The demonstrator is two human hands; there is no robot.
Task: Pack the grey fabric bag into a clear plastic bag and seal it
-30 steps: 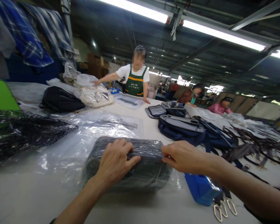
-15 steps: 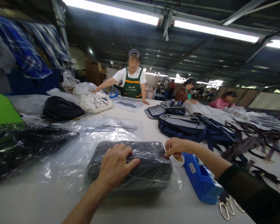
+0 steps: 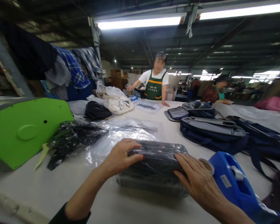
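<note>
Head view, single entry.

Item: dark bag wrapped in clear plastic, lying flat on the white tabletop, directly ahead of the person and between both hands. Long axis runs left to right across the view, roughly square to the forearms.

Left hand: palm down on the bag's left end, fingers curled over the top edge, pressing the plastic rather than closed around anything.

Right hand: laid flat and spread on the bag's near right corner, fingers extended, gripping nothing. It is the hand nearer the blue tape dispenser, which stands just beside the bag's right end, its tape roll touching or almost touching the fingers; contact cannot be told.

Neither hand is nearer the bag: both rest on it, one at each end.

Surroundings: loose clear plastic bags beyond the bag; navy bags far right; green panel left; a person in a green apron across the tabletop.
</note>
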